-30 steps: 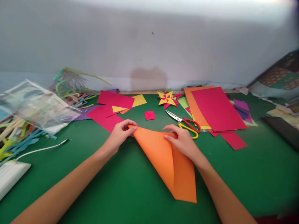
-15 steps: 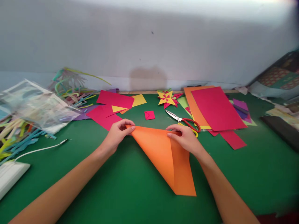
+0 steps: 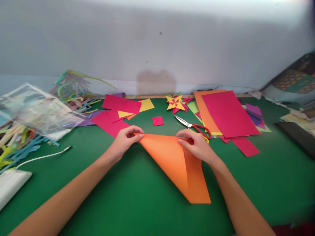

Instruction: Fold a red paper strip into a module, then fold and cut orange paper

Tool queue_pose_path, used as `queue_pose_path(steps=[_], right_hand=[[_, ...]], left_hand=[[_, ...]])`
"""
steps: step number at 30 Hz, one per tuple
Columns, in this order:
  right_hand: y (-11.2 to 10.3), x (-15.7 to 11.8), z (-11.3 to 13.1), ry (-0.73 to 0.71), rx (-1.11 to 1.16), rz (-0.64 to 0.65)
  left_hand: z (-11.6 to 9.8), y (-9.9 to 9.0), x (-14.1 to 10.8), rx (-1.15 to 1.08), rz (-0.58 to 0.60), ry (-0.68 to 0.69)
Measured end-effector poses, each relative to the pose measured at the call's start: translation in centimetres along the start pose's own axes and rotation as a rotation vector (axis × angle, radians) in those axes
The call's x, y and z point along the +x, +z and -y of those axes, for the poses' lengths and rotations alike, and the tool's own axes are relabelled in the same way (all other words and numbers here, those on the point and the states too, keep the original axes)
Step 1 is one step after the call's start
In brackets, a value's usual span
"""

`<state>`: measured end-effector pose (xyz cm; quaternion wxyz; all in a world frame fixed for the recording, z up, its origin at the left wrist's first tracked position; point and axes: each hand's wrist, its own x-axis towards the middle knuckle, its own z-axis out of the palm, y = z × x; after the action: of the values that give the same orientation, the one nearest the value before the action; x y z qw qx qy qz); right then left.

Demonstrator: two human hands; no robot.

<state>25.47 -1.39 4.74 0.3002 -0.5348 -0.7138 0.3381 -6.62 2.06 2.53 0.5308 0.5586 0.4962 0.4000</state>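
A sheet of orange paper [image 3: 167, 157] is folded over diagonally, with a single-layer strip showing along its right side. My left hand [image 3: 125, 139] pinches its upper left corner between thumb and fingers. At the upper right, my right hand [image 3: 194, 144] grips the top edge where the folded-over layer meets the strip. The paper's lower end points towards me. Just beyond my right hand lie scissors [image 3: 190, 125] with red handles, partly hidden by the fingers. A small folded red paper square [image 3: 157, 120] rests on the table past the sheet.
A red and yellow paper star [image 3: 175, 103] lies at the back of the green table [image 3: 98, 203]. Red sheets [image 3: 228, 114] are stacked right, other red paper [image 3: 120, 104] left. Paper strips [image 3: 22, 141], a clear plastic bag [image 3: 41, 108] and a white cable [image 3: 44, 157] occupy the left side.
The orange paper's lower end has swung slightly to the right and away from me. Both hands have shifted a little to the right, keeping their grip.
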Motion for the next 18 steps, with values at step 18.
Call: queue_pose_path(steps=[18], right_hand=[[0.4, 0.1, -1.0, 0.002, 0.092, -0.086]], left_hand=[[0.2, 0.1, 0.0, -0.053, -0.061, -0.004]])
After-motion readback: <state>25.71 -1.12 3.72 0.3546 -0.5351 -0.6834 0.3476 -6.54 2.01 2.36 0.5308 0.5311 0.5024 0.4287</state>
